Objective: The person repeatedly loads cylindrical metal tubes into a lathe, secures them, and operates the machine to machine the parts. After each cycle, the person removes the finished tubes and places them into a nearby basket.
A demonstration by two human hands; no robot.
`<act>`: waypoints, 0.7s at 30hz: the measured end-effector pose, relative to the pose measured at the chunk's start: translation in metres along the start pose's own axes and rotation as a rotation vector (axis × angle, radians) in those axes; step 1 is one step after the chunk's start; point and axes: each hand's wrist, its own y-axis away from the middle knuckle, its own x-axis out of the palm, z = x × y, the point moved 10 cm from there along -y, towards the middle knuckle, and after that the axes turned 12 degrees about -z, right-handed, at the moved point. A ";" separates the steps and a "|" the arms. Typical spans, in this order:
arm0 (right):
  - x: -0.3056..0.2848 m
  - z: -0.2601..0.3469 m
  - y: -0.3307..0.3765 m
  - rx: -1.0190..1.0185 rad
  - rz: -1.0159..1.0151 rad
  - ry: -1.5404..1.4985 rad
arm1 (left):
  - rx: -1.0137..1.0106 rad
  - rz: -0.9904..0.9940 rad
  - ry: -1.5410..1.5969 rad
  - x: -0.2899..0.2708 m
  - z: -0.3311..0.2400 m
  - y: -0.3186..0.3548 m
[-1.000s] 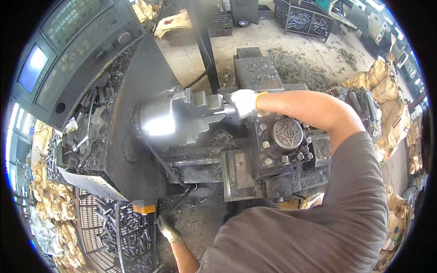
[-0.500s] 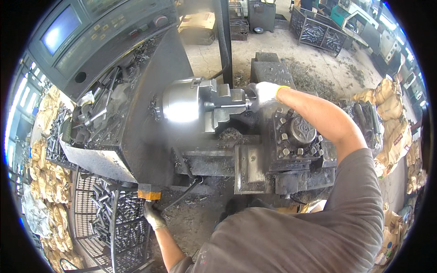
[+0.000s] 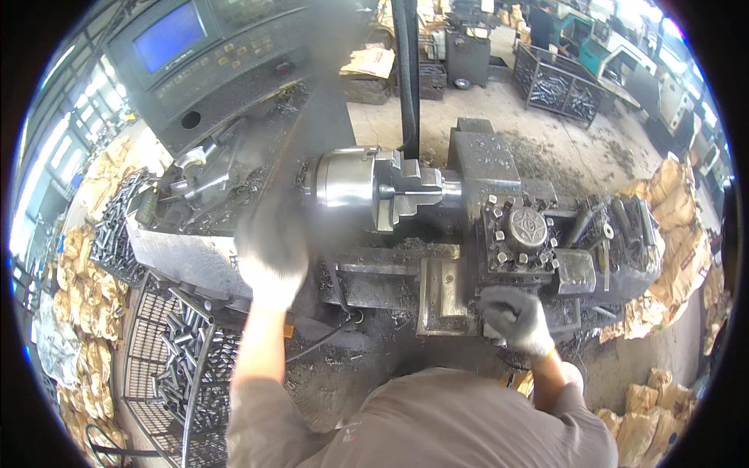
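I see the shiny metal piece [image 3: 451, 188] at the stepped jaws of the silver chuck [image 3: 343, 181], left of the tool post [image 3: 529, 228]. My right grip [image 3: 512, 318] is curled just below that post, and my left grip [image 3: 273, 251] is blurred before the dark housing [image 3: 335, 125]; I cannot tell whether either grasps anything. Lower left, a mesh bin [image 3: 142, 366] holds metal tubes [image 3: 182, 356].

Room opens below the chuck [image 3: 345, 187], above the bed [image 3: 378, 262]; the tool post [image 3: 516, 243] blocks the right.
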 end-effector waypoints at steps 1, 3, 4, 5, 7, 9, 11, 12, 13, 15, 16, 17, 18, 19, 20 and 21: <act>0.001 -0.016 0.012 0.089 0.002 0.006 | 0.015 -0.024 -0.103 0.028 0.007 -0.029; -0.006 -0.041 0.029 0.215 -0.015 0.001 | -0.160 0.140 -0.071 0.105 0.047 -0.074; -0.009 -0.050 0.038 0.253 -0.025 -0.021 | -0.220 0.214 -0.138 0.132 0.058 -0.096; -0.014 -0.059 0.044 0.290 -0.032 -0.041 | -0.240 0.265 -0.263 0.149 0.068 -0.117; -0.020 -0.065 0.051 0.296 -0.011 -0.022 | -0.218 0.365 -0.449 0.178 0.085 -0.142; -0.026 -0.084 0.067 0.327 -0.027 -0.030 | -0.207 0.502 -0.494 0.208 0.101 -0.157; -0.019 -0.076 0.063 0.273 0.070 -0.018 | -0.238 0.494 -0.525 0.213 0.118 -0.153; -0.011 -0.080 0.064 0.277 0.119 -0.003 | -0.220 0.384 -0.554 0.205 0.117 -0.149; 0.000 -0.096 0.070 0.319 0.177 -0.009 | -0.136 0.302 -0.542 0.205 0.093 -0.138; 0.013 -0.108 0.071 0.259 0.200 0.015 | -0.156 0.205 -0.342 0.182 0.016 -0.106; 0.023 -0.113 0.070 0.212 0.230 0.007 | -0.195 0.185 -0.094 0.164 -0.003 -0.073; 0.038 -0.118 0.070 0.155 0.284 -0.009 | -0.077 0.124 0.036 0.144 -0.015 -0.034; 0.052 -0.117 0.071 0.101 0.339 -0.021 | -0.151 0.249 -0.057 0.124 -0.047 0.004; 0.063 -0.112 0.071 0.184 0.450 0.050 | -0.111 0.375 -0.009 0.112 -0.063 0.057; 0.073 -0.100 0.070 0.158 0.483 0.034 | -0.208 0.388 0.095 0.091 -0.065 0.110; 0.085 -0.088 0.069 0.119 0.526 0.010 | -0.409 0.572 0.086 0.078 -0.050 0.190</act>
